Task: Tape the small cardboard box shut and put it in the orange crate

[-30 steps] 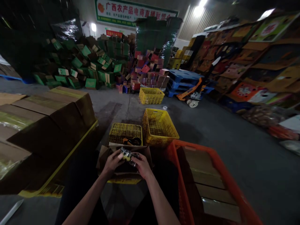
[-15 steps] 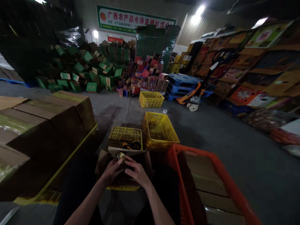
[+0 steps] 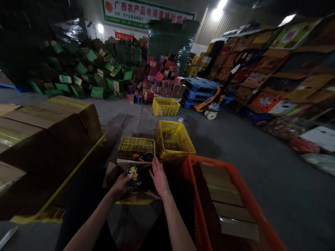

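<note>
Between my knees stands an open cardboard box (image 3: 111, 174) with its flaps up. My left hand (image 3: 122, 183) grips a small clear plastic packet (image 3: 134, 176) with something yellowish in it, held over the box's opening. What the yellowish content is, I cannot make out. On the box's right side my right hand (image 3: 160, 177) is stretched flat with its fingers extended, near the far right flap. Just beyond the box, an orange-and-black tape dispenser (image 3: 142, 157) lies on an upturned yellow crate (image 3: 136, 144).
An open yellow crate (image 3: 174, 139) stands ahead, another yellow crate (image 3: 165, 106) behind it. To my right is an orange crate (image 3: 193, 188) holding cardboard boxes. Taped cartons (image 3: 60, 118) stand at left. Farther off are a pallet jack (image 3: 210, 104) and blue pallets (image 3: 199, 85).
My right hand has moved away from the left, rightward to the box's side, and flattened. The packet stays in my left hand and now shows more fully. The view has shifted slightly.
</note>
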